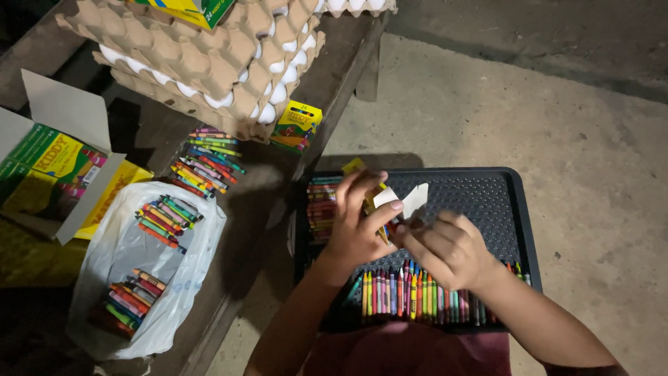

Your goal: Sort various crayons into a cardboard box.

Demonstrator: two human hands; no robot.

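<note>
Left hand [358,226] clasps small crayon box [381,209], white flaps open, above black tray [487,198]. Right hand [449,251] pinches at box mouth, touching left thumb. Crayon row [410,292] lies in tray at 6 o'clock of hands. Bundled crayons [163,219] on white bag [118,257] at 9 o'clock; egg trays [202,63] at 11 o'clock.

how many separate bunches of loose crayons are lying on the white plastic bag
2: one bunch near the white plastic bag's upper end, one bunch toward its lower end. More may be hidden in the folds.
</note>
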